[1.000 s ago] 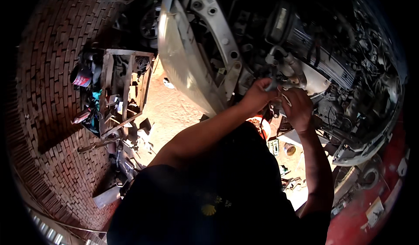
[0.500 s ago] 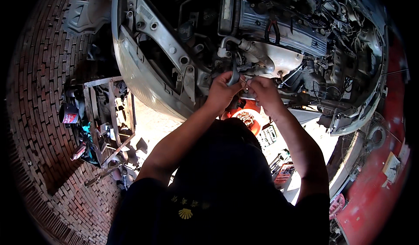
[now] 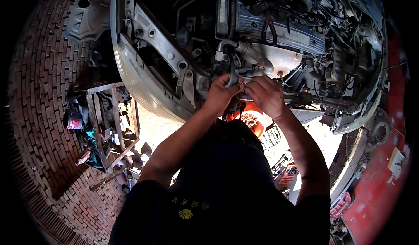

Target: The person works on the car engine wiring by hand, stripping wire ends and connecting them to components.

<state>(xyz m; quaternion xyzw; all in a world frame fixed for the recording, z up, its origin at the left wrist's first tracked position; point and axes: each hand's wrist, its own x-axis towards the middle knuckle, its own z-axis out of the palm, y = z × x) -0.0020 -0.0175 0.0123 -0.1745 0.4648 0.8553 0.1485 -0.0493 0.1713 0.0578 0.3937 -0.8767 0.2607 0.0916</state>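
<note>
Head view gives me two bare hands at the centre of the frame, just in front of one open engine bay. I see the left hand [image 3: 221, 93] with its fingers curled and closed around one smooth grey curved strip [image 3: 233, 70], which rises past the thumb; what kind of part it is I cannot tell. I see the right hand [image 3: 266, 96] just beside it, fingertips pinched together on one small, thin, pale piece [image 3: 242, 84] between the two hands, too small for me to identify.

Above the hands I count one long ribbed silver-grey engine cover [image 3: 290, 29], with one pair of dark-handled pliers [image 3: 273, 32] lying on it, and one cream-coloured, ridged headlight [image 3: 146, 88] running down left of centre. Below the hands sits one round orange-red bowl [image 3: 258, 126] containing many small pieces, which I cannot count. Near it, to its lower right, lies one pale case of small tools [image 3: 271, 137].

At the left of the frame I find one rough open-framed stand [image 3: 115, 114] and one dark can with a red label [image 3: 74, 122]. One pink openwork basket [image 3: 341, 205] sits at lower right.
</note>
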